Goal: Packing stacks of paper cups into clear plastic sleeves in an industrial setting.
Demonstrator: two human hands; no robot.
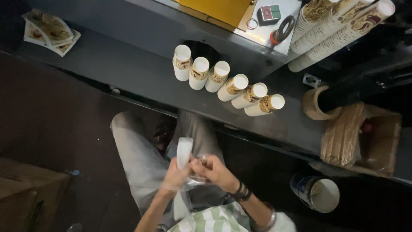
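— Clear plastic, that is what both hands work at: a thin transparent sleeve (pixel 185 151), upright over the person's lap, its top end pale and blurred.

— Which hand does what in the head view?

— The left hand (pixel 175 177) is clenched round the lower part of the sleeve. The right hand (pixel 213 170), with dark bands at the wrist, pinches the crumpled plastic just beside it, fingers curled in. Whether anything is inside the sleeve I cannot tell; it is too blurred.

— And on the counter (pixel 128 64)?

— A row of six paper cups (pixel 227 85) lies there, white bottoms toward the camera, patterned brown and cream sides, each touching or nearly touching the next in a slanting line. Behind them is a dark round opening in the machine's surface.

— So how far along does it look?

— I would judge it midway: six cups are lying loose in their row and none is in the sleeve as far as I can see, while long stacks of cups (pixel 339 30) lean at the upper right.

— Anything else about?

— Printed flat blanks (pixel 50 31) at the far left of the counter, a tape roll (pixel 284 28) near a small box, a brown carton (pixel 365 137) at the right, and a bucket (pixel 316 193) on the floor.
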